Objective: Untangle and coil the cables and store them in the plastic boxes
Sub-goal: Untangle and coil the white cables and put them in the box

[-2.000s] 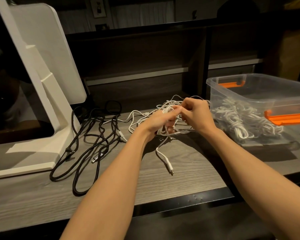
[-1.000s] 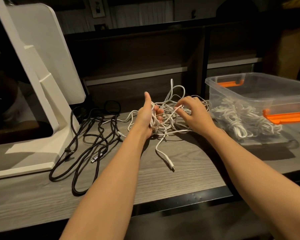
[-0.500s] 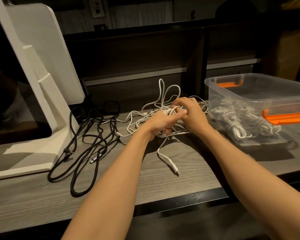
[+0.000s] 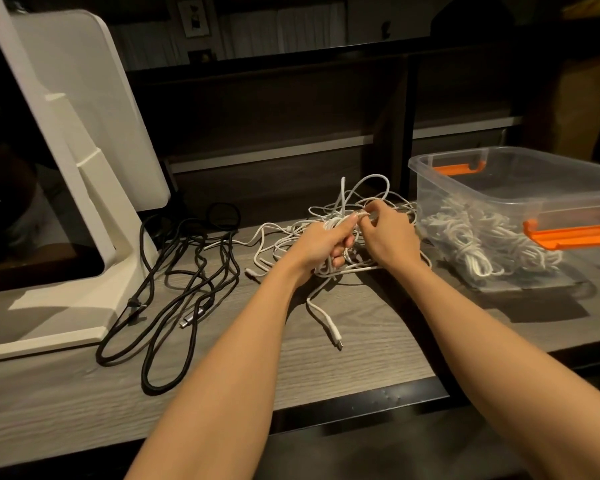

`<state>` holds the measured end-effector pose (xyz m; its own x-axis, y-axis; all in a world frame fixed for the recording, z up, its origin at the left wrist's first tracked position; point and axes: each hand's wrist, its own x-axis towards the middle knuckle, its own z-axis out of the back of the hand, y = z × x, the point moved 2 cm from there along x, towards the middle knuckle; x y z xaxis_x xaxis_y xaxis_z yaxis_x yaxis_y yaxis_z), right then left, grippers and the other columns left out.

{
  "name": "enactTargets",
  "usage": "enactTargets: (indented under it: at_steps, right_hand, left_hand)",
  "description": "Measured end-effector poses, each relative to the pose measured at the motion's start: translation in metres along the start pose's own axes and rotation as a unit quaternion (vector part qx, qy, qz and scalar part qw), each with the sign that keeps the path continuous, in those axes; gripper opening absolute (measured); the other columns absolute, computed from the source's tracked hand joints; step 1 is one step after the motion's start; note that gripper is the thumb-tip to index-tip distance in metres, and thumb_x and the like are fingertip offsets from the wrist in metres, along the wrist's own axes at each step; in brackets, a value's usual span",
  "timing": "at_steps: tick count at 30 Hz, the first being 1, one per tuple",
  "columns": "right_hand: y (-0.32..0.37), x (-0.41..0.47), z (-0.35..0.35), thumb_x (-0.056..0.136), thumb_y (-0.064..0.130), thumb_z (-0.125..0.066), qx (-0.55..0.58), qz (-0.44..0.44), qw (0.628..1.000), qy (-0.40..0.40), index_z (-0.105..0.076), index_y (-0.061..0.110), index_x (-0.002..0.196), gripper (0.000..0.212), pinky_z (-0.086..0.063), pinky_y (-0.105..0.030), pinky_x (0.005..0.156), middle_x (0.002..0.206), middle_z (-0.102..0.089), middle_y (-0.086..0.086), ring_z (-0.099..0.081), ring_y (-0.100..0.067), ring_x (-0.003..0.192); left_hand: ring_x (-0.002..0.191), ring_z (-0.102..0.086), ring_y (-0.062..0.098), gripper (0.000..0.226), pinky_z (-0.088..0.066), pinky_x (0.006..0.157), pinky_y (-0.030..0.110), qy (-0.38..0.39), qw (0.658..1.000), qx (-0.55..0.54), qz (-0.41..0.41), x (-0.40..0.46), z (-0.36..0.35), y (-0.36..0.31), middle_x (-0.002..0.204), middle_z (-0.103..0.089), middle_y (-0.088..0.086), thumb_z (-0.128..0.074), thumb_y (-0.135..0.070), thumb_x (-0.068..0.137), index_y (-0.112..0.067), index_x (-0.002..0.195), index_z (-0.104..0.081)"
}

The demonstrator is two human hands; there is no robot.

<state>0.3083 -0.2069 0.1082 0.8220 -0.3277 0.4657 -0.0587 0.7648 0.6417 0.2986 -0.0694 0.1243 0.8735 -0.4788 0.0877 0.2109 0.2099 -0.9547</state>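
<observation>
Both hands now meet again at 12 o'clock on the bench [image 4: 361,341]. Left hand [image 4: 321,245] grips the white cable coil [image 4: 335,225]; right hand [image 4: 388,233] pinches on another loop, so coiling continues.

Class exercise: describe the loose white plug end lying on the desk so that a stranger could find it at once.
Start at the clear plastic box with orange handles on the desk's right. Left of it, both hands work a white cable tangle. One strand trails toward the desk's front edge and ends in the white plug, the only white connector lying alone there.
</observation>
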Motion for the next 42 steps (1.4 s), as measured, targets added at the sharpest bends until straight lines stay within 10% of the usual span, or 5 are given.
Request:
enactTargets:
  at_steps: [13, 28, 33, 37, 42]
  right_hand:
    - [0.009, 0.002, 0.007, 0.099, 0.021, -0.048, 0.444, -0.037, 0.895, -0.015, -0.048, 0.01, 0.125, 0.028, -0.05, -0.021, 0.086, 0.112, -0.061, -0.005, -0.059, -0.012, 0.105]
    - [-0.017, 0.011, 0.011, 0.09, 0.028, -0.063, 0.105, 0.001, 0.993, -0.055, -0.064, 0.019, 0.1, 0.013, -0.039, -0.034, 0.088, 0.102, -0.053, -0.006, -0.048, -0.026, 0.109]
    - [-0.008, 0.003, 0.01, 0.092, 0.034, -0.059, 0.03, -0.004, 0.999, -0.031, -0.062, 0.018, 0.103, 0.019, -0.046, -0.036, 0.075, 0.09, -0.059, -0.001, -0.056, -0.02, 0.085]
    - [-0.013, 0.002, 0.009, 0.092, 0.033, -0.056, 0.037, -0.024, 0.998, -0.035, -0.06, 0.02, 0.105, 0.018, -0.053, -0.045, 0.079, 0.088, -0.065, -0.002, -0.064, -0.022, 0.083]
    - [-0.004, -0.003, 0.008, 0.094, 0.023, -0.053, 0.094, 0.004, 0.994, -0.053, -0.062, 0.018, 0.108, 0.017, -0.052, -0.044, 0.08, 0.093, -0.067, -0.002, -0.064, -0.022, 0.087]
  left_hand:
    - [0.046, -0.046, 0.005, 0.047, -0.045, 0.054, 0.016, -0.032, 0.999, -0.01, -0.031, 0.005, -0.014, -0.008, 0.048, -0.043, -0.006, -0.043, -0.045, 0.1, -0.009, 0.079, -0.063]
    - [0.051, -0.046, 0.004, 0.034, -0.039, 0.049, 0.018, -0.125, 0.97, -0.209, -0.002, 0.005, 0.005, 0.005, 0.078, -0.058, -0.001, -0.043, -0.045, 0.1, -0.023, 0.115, -0.064]
    - [0.094, -0.06, 0.011, 0.031, -0.051, 0.076, 0.027, -0.099, 0.937, -0.336, -0.009, 0.003, 0.0, -0.001, 0.115, -0.065, -0.004, -0.038, -0.044, 0.102, -0.03, 0.108, -0.065]
    - [0.102, -0.067, 0.016, 0.039, -0.045, 0.101, 0.033, -0.094, 0.919, -0.382, 0.01, 0.002, 0.002, -0.002, 0.093, -0.075, 0.001, -0.038, -0.042, 0.102, -0.017, 0.084, -0.061]
    - [0.05, -0.061, 0.011, 0.046, -0.053, 0.086, 0.035, -0.09, 0.881, -0.463, 0.047, 0.004, 0.0, -0.005, 0.047, -0.049, -0.003, -0.041, -0.041, 0.102, -0.014, 0.066, -0.048]
